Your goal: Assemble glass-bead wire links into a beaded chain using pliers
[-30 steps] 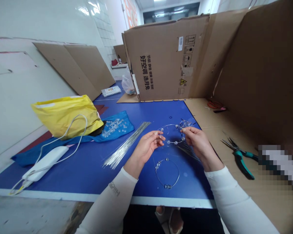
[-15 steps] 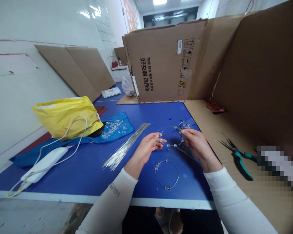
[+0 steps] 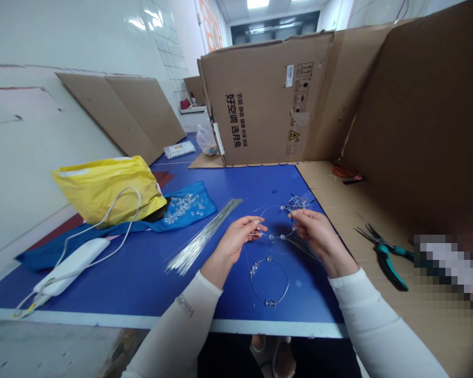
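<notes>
Between my hands a beaded wire ring (image 3: 276, 237), thin wire with several clear beads on it, is held above the blue table (image 3: 157, 286). My left hand (image 3: 240, 236) pinches its left side between thumb and fingers. On the opposite side my right hand (image 3: 312, 228) grips the wire with thumb and forefinger. A second beaded ring (image 3: 288, 283) lies flat on the table just below, nearer to me. Left of my left hand is a bundle of straight silvery wires (image 3: 205, 239). Past my right hand sits a small pile of beaded wire pieces (image 3: 298, 201).
Loose clear beads (image 3: 184, 207) lie on a blue cloth (image 3: 207, 202) beside a yellow bag (image 3: 110, 189). A white power strip (image 3: 73, 268) with its cord is at the left. Green-handled pliers (image 3: 390, 268) rest on cardboard at the right. A large carton (image 3: 268, 100) stands behind.
The left fingers have shifted slightly along the wire, and the bead at the fingertips there is less visible. Both hands stay in about the same place.
</notes>
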`<state>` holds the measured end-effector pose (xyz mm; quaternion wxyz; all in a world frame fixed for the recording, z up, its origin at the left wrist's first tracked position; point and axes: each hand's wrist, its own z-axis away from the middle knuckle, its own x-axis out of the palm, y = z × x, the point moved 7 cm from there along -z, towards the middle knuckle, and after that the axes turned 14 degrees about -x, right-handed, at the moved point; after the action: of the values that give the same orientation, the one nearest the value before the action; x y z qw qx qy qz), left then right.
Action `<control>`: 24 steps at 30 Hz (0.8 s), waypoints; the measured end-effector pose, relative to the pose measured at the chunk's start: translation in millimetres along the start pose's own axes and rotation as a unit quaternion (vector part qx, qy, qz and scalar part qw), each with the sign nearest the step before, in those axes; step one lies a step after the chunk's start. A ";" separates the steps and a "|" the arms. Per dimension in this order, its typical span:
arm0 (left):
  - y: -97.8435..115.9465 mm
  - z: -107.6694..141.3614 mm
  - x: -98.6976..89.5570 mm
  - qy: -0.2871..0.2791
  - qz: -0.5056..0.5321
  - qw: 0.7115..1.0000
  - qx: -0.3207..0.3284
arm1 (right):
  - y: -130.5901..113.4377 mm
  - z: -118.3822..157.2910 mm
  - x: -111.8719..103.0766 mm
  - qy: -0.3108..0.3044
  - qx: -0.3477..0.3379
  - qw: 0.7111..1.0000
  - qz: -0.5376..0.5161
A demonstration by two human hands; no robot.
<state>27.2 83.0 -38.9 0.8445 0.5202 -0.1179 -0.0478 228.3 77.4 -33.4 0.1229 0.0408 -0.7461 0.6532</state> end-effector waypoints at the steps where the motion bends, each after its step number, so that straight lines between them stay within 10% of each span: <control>1: 0.2 -0.6 -0.6 0.003 -0.004 1.000 0.004 | 0.7 -0.2 -0.1 0.000 0.002 1.000 -0.001; 24: 2.7 -0.5 -5.9 -0.007 0.117 0.993 0.033 | 9.7 -1.4 -0.7 -0.007 0.023 1.000 -0.007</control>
<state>21.5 85.9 -37.6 0.8259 0.5301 -0.1850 0.0513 227.0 80.0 -42.7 0.1211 0.0534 -0.7312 0.6692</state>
